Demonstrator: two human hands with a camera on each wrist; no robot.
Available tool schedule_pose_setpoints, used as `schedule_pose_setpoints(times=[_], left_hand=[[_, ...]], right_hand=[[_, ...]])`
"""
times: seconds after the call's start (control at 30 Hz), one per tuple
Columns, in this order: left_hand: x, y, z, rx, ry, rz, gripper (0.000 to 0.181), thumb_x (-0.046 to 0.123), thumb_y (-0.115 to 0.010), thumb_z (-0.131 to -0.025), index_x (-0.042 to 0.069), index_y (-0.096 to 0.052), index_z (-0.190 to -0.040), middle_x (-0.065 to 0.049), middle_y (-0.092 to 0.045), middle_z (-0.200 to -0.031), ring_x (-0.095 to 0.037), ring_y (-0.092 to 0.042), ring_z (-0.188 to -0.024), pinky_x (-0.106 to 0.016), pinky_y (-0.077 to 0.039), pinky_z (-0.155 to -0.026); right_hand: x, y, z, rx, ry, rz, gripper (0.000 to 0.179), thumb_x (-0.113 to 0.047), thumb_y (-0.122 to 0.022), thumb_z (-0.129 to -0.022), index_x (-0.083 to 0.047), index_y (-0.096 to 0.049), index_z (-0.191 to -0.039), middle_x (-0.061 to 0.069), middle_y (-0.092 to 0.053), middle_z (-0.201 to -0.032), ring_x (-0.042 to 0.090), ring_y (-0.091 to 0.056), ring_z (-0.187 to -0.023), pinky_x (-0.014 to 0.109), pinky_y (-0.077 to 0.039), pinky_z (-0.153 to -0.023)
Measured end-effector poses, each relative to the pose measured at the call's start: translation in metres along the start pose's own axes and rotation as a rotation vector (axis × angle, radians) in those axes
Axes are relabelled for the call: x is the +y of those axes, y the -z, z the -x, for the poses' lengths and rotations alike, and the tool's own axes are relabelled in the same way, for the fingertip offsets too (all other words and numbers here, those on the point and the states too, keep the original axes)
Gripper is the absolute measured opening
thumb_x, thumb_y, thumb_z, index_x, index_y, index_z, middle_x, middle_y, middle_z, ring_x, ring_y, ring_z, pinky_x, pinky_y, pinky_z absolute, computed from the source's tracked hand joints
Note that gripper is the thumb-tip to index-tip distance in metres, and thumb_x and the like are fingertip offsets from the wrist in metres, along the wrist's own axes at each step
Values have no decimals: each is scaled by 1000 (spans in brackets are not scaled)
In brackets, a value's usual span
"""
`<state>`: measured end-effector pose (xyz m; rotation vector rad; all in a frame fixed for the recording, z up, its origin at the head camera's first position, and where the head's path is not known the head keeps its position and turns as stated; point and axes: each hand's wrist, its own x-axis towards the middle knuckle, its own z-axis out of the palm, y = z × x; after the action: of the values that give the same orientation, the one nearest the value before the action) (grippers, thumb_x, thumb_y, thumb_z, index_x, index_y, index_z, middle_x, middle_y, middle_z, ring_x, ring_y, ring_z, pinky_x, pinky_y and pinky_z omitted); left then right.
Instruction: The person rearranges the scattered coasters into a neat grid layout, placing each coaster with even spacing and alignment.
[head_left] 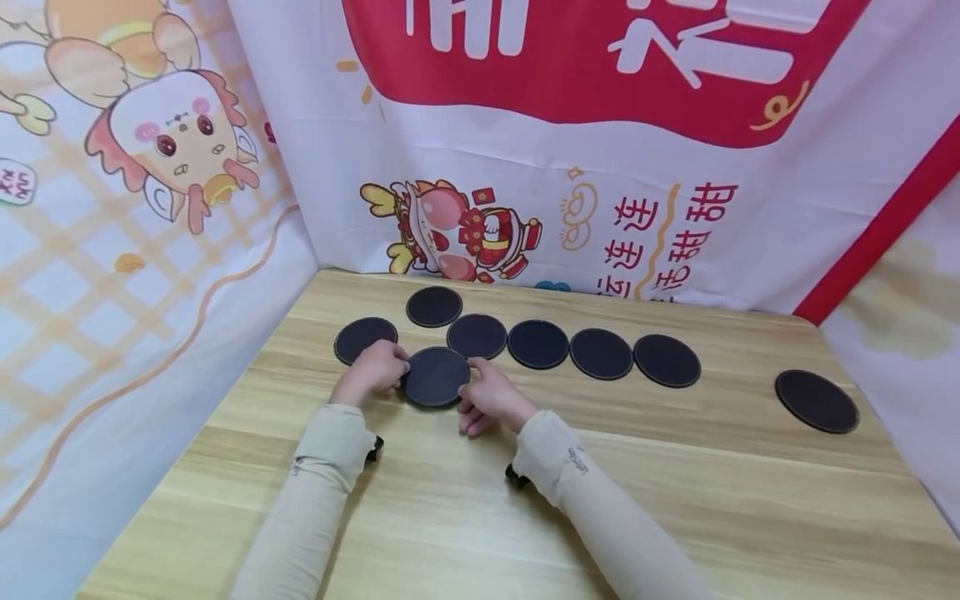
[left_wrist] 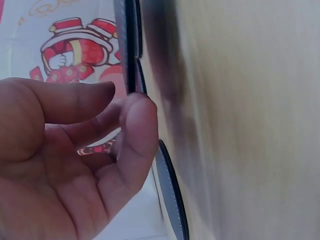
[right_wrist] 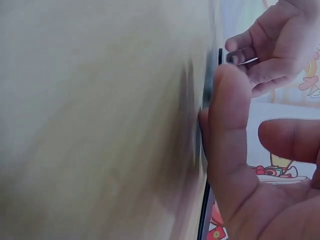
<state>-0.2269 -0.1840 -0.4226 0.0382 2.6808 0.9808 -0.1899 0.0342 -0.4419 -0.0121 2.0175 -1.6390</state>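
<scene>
Printed cartoon banners [head_left: 525, 125] wall in a pale wooden worktop [head_left: 525, 500] on which dark round coasters lie. I see both hands meeting at one coaster, the near disc [head_left: 436, 377], which lies flat between them. My reading of the left hand [head_left: 372, 372]: its fingers [left_wrist: 135, 145] curl against the disc's left rim, the thumb held apart above them; whether they pinch the rim or only touch it I cannot tell. The right hand [head_left: 492, 398] sets its fingers [right_wrist: 227, 130] against the disc's right rim, the thumb standing clear, so again I cannot tell if they clasp it. Just beyond the fingers lie the other coasters: one [head_left: 365, 338] past the left hand, one [head_left: 434, 306] further back, and a row of four [head_left: 570, 350] running off to the right of the right hand. A lone coaster [head_left: 816, 401] sits well apart, far right of both hands.
</scene>
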Motion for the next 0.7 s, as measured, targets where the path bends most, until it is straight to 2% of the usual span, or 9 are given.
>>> schedule_pose_setpoints(times=[0.1, 0.2, 0.27, 0.47, 0.57, 0.7], left_hand=[[4, -1, 5, -36, -4, 110, 21, 2, -56, -99, -7, -66, -116, -9, -60, -69, -14, -57, -56, -27, -54, -55], [10, -4, 10, -70, -31, 152, 16, 0, -58, -97, -8, -65, -110, -9, -59, -68, -14, -56, -55, -26, -54, -54], [15, -7, 13, -87, -45, 151, 17, -1, -60, -96, -7, -64, -112, -9, -60, -68, -15, -56, -56, -28, -55, -55], [21, -20, 21, -165, -67, 176, 38, -2, -61, -96, -3, -54, -133, -9, -56, -68, -15, -52, -54, -29, -50, -53], [22, -26, 22, -212, -78, 187, 35, -2, -62, -96, -2, -52, -130, -8, -53, -68, -16, -50, -54, -28, -49, -52], [26, -32, 25, -243, -70, 126, 32, 2, -65, -96, 1, -52, -125, -8, -52, -66, -16, -49, -54, -29, -50, -52]], right_hand=[[3, 4, 3, 49, 21, -19, 56, -1, -49, -102, -8, -28, -154, 26, -67, -88, 24, -66, -53, 37, -59, -51], [7, 9, 6, 88, 42, -52, 46, 2, -48, -101, -6, -35, -145, 26, -67, -83, 22, -64, -51, 35, -58, -49], [9, 14, 9, 103, 54, -56, 43, 4, -48, -101, -5, -36, -141, 25, -66, -79, 21, -63, -50, 33, -57, -47], [15, 23, 18, 83, 35, -15, 44, 7, -50, -99, -3, -33, -137, 21, -65, -72, 20, -61, -48, 32, -56, -45], [16, 26, 24, 68, 12, 10, 45, 9, -51, -97, -2, -32, -137, 22, -64, -71, 21, -61, -47, 32, -55, -45], [18, 28, 30, 45, -12, 48, 44, 11, -51, -97, -2, -32, -134, 23, -64, -72, 21, -61, -46, 31, -55, -44]])
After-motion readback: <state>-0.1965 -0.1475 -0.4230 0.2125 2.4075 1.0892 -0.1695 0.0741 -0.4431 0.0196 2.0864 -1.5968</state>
